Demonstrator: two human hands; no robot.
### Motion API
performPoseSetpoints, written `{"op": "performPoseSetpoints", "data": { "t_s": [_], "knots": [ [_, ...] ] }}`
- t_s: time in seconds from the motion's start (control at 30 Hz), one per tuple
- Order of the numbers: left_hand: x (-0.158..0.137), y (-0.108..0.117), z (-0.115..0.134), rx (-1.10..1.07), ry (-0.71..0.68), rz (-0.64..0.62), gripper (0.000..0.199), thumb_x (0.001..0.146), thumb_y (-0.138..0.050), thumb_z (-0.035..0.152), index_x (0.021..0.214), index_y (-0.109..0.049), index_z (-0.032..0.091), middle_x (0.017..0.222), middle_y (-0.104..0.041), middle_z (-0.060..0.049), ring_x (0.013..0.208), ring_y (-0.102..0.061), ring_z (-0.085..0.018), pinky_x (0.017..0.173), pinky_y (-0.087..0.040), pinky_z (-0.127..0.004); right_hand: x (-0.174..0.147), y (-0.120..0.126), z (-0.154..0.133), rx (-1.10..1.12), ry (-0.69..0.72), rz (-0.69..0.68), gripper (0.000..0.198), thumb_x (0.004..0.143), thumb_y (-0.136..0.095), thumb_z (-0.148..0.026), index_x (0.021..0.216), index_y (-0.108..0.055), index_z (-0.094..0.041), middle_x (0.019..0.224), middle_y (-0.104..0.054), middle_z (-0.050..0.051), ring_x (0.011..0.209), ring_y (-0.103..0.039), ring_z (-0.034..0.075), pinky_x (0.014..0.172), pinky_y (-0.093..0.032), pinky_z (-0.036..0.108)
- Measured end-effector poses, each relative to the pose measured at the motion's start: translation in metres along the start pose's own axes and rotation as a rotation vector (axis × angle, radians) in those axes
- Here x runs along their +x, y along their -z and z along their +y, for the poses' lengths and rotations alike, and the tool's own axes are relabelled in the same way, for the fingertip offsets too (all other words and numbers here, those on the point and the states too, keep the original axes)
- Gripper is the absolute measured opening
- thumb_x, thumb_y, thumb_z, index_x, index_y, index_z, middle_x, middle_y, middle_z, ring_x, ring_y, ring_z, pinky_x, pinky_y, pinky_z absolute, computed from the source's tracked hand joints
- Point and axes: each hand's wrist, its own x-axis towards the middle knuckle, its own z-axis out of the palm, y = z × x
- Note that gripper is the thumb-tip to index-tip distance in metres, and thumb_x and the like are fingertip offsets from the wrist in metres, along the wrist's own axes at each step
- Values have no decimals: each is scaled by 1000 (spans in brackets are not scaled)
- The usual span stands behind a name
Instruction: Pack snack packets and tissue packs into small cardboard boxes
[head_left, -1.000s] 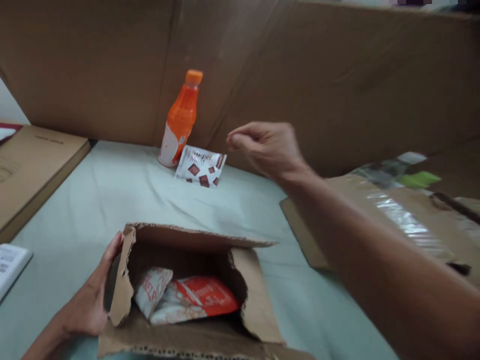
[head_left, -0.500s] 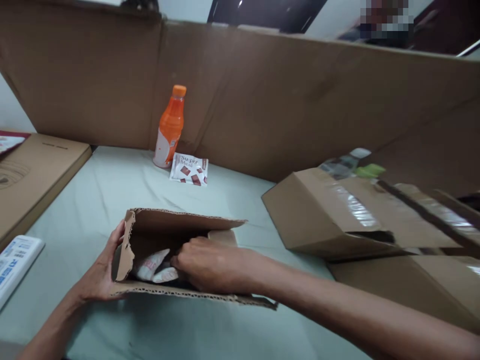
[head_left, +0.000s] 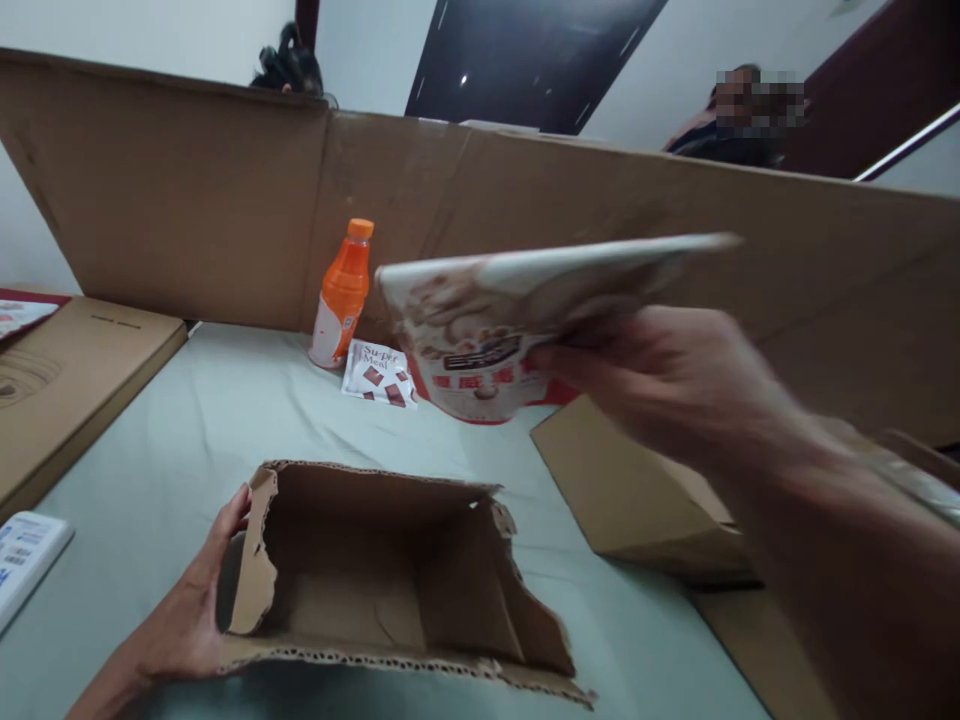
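My right hand (head_left: 652, 380) grips a printed food pouch (head_left: 480, 350) by its right side, raised above the table and tilted. The pouch is white and red with pictures of what look like nuts and Chinese lettering. My left hand (head_left: 187, 600) is closed around the left end of an open cardboard box (head_left: 360, 590), thumb on its outer edge; some fingers are hidden. The box has torn, ragged flaps, and its bare inside shows. Behind the box, an orange bottle (head_left: 343, 290) stands upright beside a white "Su-per Meal" sachet (head_left: 375, 374) lying on the table.
A cardboard wall (head_left: 187, 190) runs along the back of the cloth-covered table (head_left: 247, 400). Another carton (head_left: 630, 490) sits at the right, partly behind my arm. At left are a flat brown box (head_left: 82, 370) and a white packet (head_left: 30, 560). Two people are beyond the wall.
My right hand has come up out of the box with the pouch and moved right and upward. My left hand stays on the box. The camera view has tilted up slightly.
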Motion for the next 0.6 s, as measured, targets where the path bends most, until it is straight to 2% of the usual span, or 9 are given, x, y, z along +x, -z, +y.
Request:
{"op": "performPoseSetpoints", "data": {
  "t_s": [0.13,0.2,0.3,0.37,0.47,0.53,0.6],
  "knots": [
    [-1,0,0,12,-15,-12,120,74,-76,76,165,-2,46,174,-16,-7,155,-21,-52,122,-28,-70,44,-62,50,-232,-184,-223,12,73,-57,-15,65,-60,-23,66,-68,1,60,-60,19,59,-46,31],
    [-3,0,-2,7,-17,-8,122,73,-77,75,164,-1,47,175,-14,-5,156,-20,-52,122,-26,-72,58,-96,71,-251,-216,-231,10,71,-60,-14,69,-65,-23,72,-73,3,67,-64,20,65,-48,31],
    [-5,1,-4,20,25,-10,126,71,-84,66,163,0,50,176,-10,-2,157,-15,-50,124,-21,-71,61,-126,89,-266,-271,-166,21,78,-59,-21,94,-73,-22,99,-79,9,88,-71,26,80,-53,37],
    [-4,1,-3,31,56,-26,123,74,-84,61,163,0,50,176,-7,-1,158,-12,-49,126,-17,-70,49,-130,91,-262,-282,-124,29,84,-56,-27,106,-73,-21,115,-78,12,101,-71,29,90,-53,43],
    [-1,-5,2,-28,31,-21,125,73,-83,64,166,-3,40,173,-21,-11,155,-25,-50,122,-29,-69,11,-124,83,-218,-247,-101,35,85,-51,-35,109,-74,-23,123,-76,11,109,-70,30,97,-53,46],
    [0,-11,7,-44,5,16,131,68,-83,67,167,-6,30,166,-34,-18,146,-42,-49,117,-40,-65,-23,-122,81,-174,-237,-101,38,83,-49,-39,107,-75,-24,118,-78,12,101,-73,32,89,-58,46],
    [-1,-12,14,-5,-5,98,136,62,-86,66,167,-10,25,161,-42,-21,140,-51,-46,114,-44,-61,-55,-126,88,-131,-293,-108,38,82,-48,-44,102,-77,-28,103,-81,9,78,-75,31,73,-61,45]
  ]
}}
